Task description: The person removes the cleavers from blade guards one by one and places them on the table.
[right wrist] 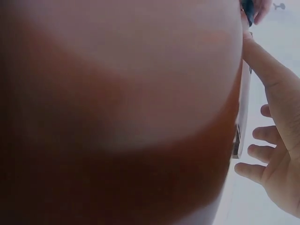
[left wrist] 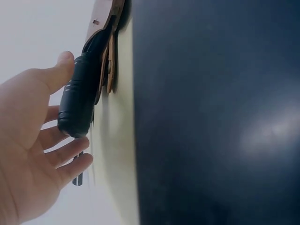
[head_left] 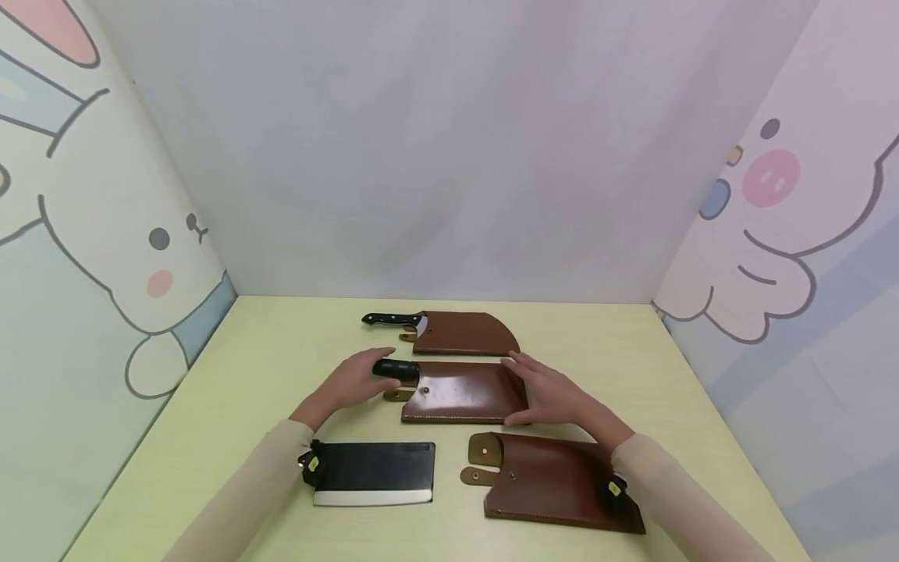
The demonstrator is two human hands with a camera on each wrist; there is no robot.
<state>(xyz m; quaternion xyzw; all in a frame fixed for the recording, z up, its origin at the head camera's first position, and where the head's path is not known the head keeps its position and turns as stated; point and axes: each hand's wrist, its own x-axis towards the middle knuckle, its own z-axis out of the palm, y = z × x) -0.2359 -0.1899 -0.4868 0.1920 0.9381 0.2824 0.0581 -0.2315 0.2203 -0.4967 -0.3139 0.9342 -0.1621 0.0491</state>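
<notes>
A brown leather sheath (head_left: pixel 463 393) lies mid-table with a knife's black handle (head_left: pixel 396 368) sticking out of its left end. My left hand (head_left: pixel 354 381) is at that handle. In the left wrist view the thumb lies on the handle (left wrist: pixel 79 101) while the fingers of the left hand (left wrist: pixel 28 140) spread loosely past its end. My right hand (head_left: pixel 544 386) rests with straight fingers against the sheath's right end. The right wrist view shows the right hand (right wrist: pixel 276 140) open beside a blurred brown sheath (right wrist: pixel 117 117).
A second sheathed knife (head_left: pixel 456 332) lies behind, its black handle pointing left. A bare dark cleaver (head_left: pixel 372 472) lies near my left forearm and an empty brown sheath (head_left: pixel 555 484) near my right. Cartoon-printed walls close in the yellow-green table (head_left: pixel 246 375) on three sides.
</notes>
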